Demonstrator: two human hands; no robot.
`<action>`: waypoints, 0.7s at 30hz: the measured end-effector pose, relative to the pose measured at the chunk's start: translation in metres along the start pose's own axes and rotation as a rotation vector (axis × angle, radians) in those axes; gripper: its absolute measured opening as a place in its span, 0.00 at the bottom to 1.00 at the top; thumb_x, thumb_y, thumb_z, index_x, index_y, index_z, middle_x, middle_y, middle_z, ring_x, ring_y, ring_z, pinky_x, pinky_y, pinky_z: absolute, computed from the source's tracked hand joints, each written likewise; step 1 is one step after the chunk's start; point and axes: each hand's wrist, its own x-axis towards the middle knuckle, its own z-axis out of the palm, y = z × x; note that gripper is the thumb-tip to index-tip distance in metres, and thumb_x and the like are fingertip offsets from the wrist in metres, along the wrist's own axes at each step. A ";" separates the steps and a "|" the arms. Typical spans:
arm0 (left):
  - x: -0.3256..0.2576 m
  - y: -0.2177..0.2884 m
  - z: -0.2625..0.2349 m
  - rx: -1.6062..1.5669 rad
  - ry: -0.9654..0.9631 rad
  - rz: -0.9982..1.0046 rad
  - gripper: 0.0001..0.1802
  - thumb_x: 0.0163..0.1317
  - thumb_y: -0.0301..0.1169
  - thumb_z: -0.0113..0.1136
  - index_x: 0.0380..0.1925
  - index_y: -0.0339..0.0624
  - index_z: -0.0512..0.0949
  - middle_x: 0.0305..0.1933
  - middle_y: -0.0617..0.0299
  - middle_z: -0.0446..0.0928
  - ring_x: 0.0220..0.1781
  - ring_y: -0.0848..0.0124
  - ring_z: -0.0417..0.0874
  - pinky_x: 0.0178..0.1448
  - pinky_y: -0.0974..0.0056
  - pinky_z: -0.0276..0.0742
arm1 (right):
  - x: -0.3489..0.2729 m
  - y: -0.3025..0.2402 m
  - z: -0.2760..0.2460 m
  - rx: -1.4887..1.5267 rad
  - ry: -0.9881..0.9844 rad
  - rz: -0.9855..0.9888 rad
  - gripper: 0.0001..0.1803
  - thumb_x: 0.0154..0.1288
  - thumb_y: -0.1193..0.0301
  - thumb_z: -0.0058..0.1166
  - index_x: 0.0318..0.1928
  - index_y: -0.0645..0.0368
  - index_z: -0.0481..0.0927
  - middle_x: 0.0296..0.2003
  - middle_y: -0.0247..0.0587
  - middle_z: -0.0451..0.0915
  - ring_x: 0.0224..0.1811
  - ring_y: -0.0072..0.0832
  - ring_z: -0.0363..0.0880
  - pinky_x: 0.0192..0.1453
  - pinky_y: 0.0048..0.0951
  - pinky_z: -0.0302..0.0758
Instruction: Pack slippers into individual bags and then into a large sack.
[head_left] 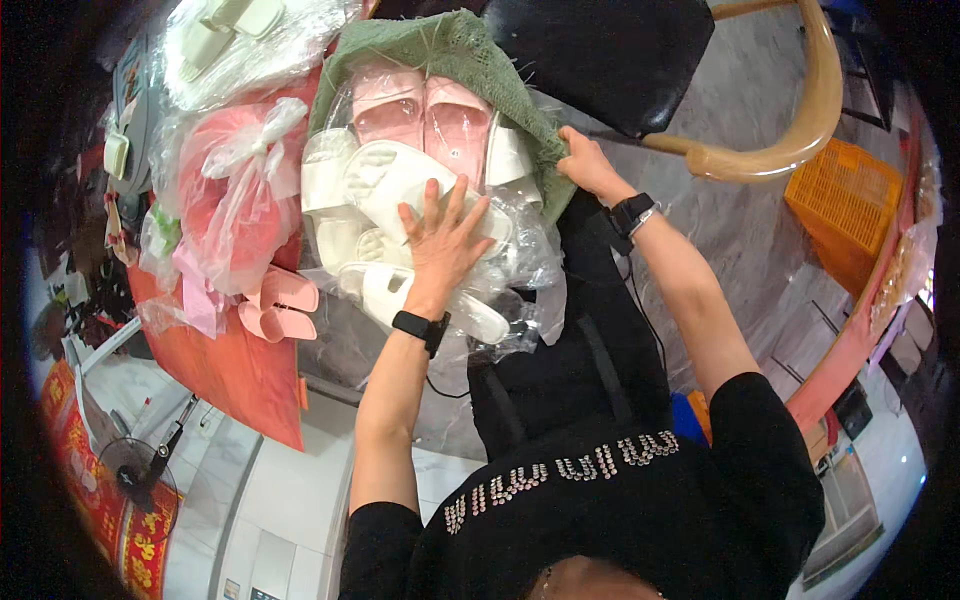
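My left hand lies with fingers spread on the white slippers, touching the upper one. Other white slippers in clear plastic wrap are piled around and below it. Behind them a pair of pink slippers lies in clear plastic. A green woven sack wraps round the far and right sides of the pile. At the right, my right hand is closed on the sack's edge, pinching the cloth. Each wrist wears a black band.
To the left, an orange-red table bears another pink pair of slippers and a pink bundle in clear plastic. White slippers in plastic lie farther back. A black-seated wooden chair stands far right, near an orange crate.
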 end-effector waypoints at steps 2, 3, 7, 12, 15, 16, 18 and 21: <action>0.006 -0.001 0.008 -0.012 -0.012 0.034 0.32 0.43 0.56 0.57 0.53 0.70 0.67 0.67 0.67 0.48 0.69 0.54 0.36 0.63 0.41 0.18 | 0.009 0.024 0.004 -0.085 0.058 0.009 0.21 0.44 0.77 0.47 0.45 0.61 0.68 0.41 0.59 0.73 0.47 0.52 0.69 0.47 0.39 0.67; 0.010 -0.002 0.012 -0.014 -0.021 0.051 0.32 0.44 0.56 0.56 0.53 0.70 0.66 0.67 0.68 0.48 0.69 0.54 0.36 0.63 0.41 0.19 | 0.016 0.037 0.007 -0.171 0.104 0.002 0.20 0.45 0.77 0.46 0.44 0.60 0.68 0.39 0.59 0.73 0.46 0.53 0.69 0.46 0.41 0.67; 0.020 0.003 0.022 -0.046 0.001 0.040 0.33 0.41 0.54 0.59 0.52 0.68 0.66 0.67 0.72 0.49 0.70 0.59 0.36 0.64 0.41 0.18 | 0.017 0.073 0.022 -0.323 0.258 -0.065 0.17 0.46 0.77 0.43 0.41 0.62 0.68 0.36 0.59 0.73 0.43 0.52 0.70 0.42 0.42 0.67; 0.029 0.005 0.025 0.051 -0.047 0.054 0.33 0.44 0.56 0.55 0.53 0.71 0.65 0.67 0.71 0.48 0.70 0.57 0.35 0.64 0.43 0.18 | 0.026 0.110 0.033 0.546 0.115 0.320 0.16 0.48 0.79 0.42 0.42 0.63 0.68 0.30 0.43 0.71 0.33 0.30 0.69 0.37 0.28 0.66; 0.025 -0.003 0.027 0.032 -0.047 0.047 0.33 0.44 0.55 0.56 0.54 0.70 0.65 0.67 0.72 0.48 0.70 0.57 0.35 0.64 0.43 0.19 | 0.015 0.103 0.038 0.623 0.030 0.210 0.17 0.48 0.78 0.42 0.43 0.65 0.68 0.32 0.42 0.71 0.33 0.28 0.68 0.39 0.26 0.66; 0.026 -0.005 0.025 0.035 -0.044 0.046 0.33 0.44 0.55 0.56 0.54 0.70 0.65 0.67 0.72 0.48 0.70 0.57 0.35 0.64 0.43 0.19 | 0.008 0.095 0.040 0.441 -0.021 0.112 0.17 0.48 0.78 0.42 0.43 0.67 0.69 0.33 0.43 0.73 0.34 0.29 0.69 0.40 0.26 0.66; 0.028 -0.005 0.021 0.011 -0.072 0.048 0.33 0.44 0.54 0.57 0.55 0.70 0.64 0.67 0.71 0.48 0.70 0.56 0.35 0.64 0.43 0.20 | -0.011 0.093 0.056 0.132 -0.139 0.063 0.17 0.54 0.66 0.45 0.43 0.63 0.72 0.40 0.56 0.75 0.44 0.44 0.74 0.46 0.33 0.68; 0.032 0.000 0.025 -0.023 -0.115 0.057 0.34 0.43 0.53 0.58 0.55 0.69 0.64 0.67 0.71 0.48 0.69 0.56 0.35 0.64 0.42 0.21 | -0.042 0.094 0.075 0.550 -0.141 0.151 0.16 0.56 0.73 0.44 0.45 0.66 0.73 0.41 0.38 0.76 0.43 0.25 0.71 0.48 0.25 0.66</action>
